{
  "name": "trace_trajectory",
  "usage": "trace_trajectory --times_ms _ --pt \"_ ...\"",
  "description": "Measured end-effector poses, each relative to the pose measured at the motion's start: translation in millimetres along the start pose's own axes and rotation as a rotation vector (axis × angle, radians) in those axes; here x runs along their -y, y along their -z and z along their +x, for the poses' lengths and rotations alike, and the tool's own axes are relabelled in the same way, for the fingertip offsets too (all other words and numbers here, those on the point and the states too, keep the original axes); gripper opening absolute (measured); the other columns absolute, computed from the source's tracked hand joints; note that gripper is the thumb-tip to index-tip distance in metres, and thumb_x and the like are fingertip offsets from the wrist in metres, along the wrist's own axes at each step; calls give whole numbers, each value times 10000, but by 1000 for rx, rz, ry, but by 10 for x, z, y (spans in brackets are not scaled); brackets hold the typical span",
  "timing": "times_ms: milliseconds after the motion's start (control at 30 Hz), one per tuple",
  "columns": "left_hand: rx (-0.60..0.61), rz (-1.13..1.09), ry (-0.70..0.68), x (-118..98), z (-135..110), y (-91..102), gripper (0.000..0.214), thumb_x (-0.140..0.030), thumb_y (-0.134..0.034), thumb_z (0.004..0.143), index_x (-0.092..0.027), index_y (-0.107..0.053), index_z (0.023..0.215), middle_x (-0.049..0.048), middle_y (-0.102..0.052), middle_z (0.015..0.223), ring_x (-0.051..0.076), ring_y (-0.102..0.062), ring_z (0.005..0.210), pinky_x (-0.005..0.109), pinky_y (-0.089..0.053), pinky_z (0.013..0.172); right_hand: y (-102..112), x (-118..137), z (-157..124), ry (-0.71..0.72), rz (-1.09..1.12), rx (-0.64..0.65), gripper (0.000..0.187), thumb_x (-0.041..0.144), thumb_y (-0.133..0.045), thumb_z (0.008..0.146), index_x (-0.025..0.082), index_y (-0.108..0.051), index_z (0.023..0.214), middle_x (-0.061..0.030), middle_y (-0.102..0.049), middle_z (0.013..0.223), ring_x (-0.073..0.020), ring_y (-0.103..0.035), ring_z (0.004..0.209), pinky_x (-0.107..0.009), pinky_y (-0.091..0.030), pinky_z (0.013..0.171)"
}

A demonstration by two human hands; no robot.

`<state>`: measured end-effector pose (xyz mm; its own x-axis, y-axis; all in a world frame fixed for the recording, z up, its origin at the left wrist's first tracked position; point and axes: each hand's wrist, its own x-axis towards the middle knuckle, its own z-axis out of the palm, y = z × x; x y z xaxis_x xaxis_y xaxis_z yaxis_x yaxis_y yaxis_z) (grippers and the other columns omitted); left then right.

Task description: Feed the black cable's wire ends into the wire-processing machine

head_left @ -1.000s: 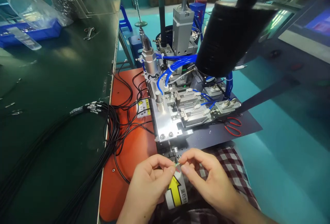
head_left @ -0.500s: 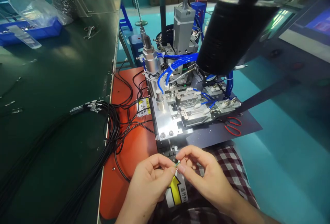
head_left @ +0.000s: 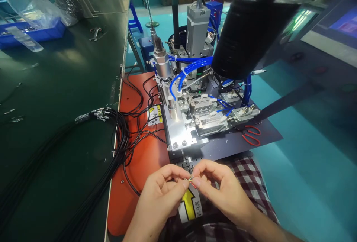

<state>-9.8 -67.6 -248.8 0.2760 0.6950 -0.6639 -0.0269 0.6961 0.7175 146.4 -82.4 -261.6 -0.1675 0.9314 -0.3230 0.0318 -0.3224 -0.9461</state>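
My left hand (head_left: 160, 197) and my right hand (head_left: 223, 192) meet in front of me, just below the front edge of a metal machine (head_left: 192, 112). Both pinch the thin coloured wire ends (head_left: 190, 179) of a black cable (head_left: 131, 186) between thumb and forefinger. The wire tips show red and green between my fingertips. The cable runs left from my left hand over the orange base plate (head_left: 139, 152). A label with a yellow arrow (head_left: 191, 206) lies under my hands.
A bundle of black cables (head_left: 111, 123) with metal tips lies across the dark green bench (head_left: 61, 86). Red-handled scissors (head_left: 252, 135) lie right of the machine. A blue bin (head_left: 33, 32) and plastic bags stand far left. A big black cylinder (head_left: 245, 37) hangs above.
My hands stay in place while my fingertips work the wire ends; the coloured strands now show slightly more spread between them. The view has shifted a little.
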Motion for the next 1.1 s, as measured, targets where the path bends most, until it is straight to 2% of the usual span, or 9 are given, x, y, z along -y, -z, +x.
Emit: trace_trajectory --times_ms 200,433,633,833,967,1100 --pt "19 -7 -19 67 55 24 369 -484 -748 642 -171 -570 723 -146 -247 347 9 -123 330 145 -136 334 23 -30 -9 50 -54 -36 96 253 -606 797 173 -601 744 40 -515 620 -114 -447 575 -237 -369 559" --pt "24 30 -14 66 34 27 331 -456 -735 657 -174 -571 718 -145 -250 334 12 -124 321 146 -144 332 31 50 21 39 -21 -34 93 258 -606 772 173 -597 736 42 -496 598 -115 -430 566 -231 -367 543" --pt "14 10 -2 18 36 5 330 -442 -743 642 -172 -564 706 -147 -240 335 12 -117 321 157 -120 335 59 -8 58 -16 102 70 166 306 -639 774 164 -586 705 55 -449 567 -98 -365 532 -227 -305 506" --pt "-42 -18 -5 -50 -60 -59 249 -365 -710 687 -165 -564 714 -146 -243 374 14 -115 373 175 -97 395 85 -35 64 -44 178 107 188 333 -669 773 163 -607 723 60 -449 558 -93 -367 523 -228 -292 504" --pt "6 2 0 -19 -34 -34 263 -378 -713 667 -172 -554 703 -144 -254 364 17 -126 351 182 -97 375 105 -32 74 -96 224 158 164 307 -648 771 159 -601 718 57 -473 560 -80 -375 493 -211 -285 480" --pt "57 75 8 29 11 22 258 -371 -716 650 -169 -569 718 -157 -197 367 18 -103 351 182 -105 369 155 -15 125 -176 260 226 134 277 -636 720 152 -599 687 51 -503 562 -70 -386 473 -205 -259 456"
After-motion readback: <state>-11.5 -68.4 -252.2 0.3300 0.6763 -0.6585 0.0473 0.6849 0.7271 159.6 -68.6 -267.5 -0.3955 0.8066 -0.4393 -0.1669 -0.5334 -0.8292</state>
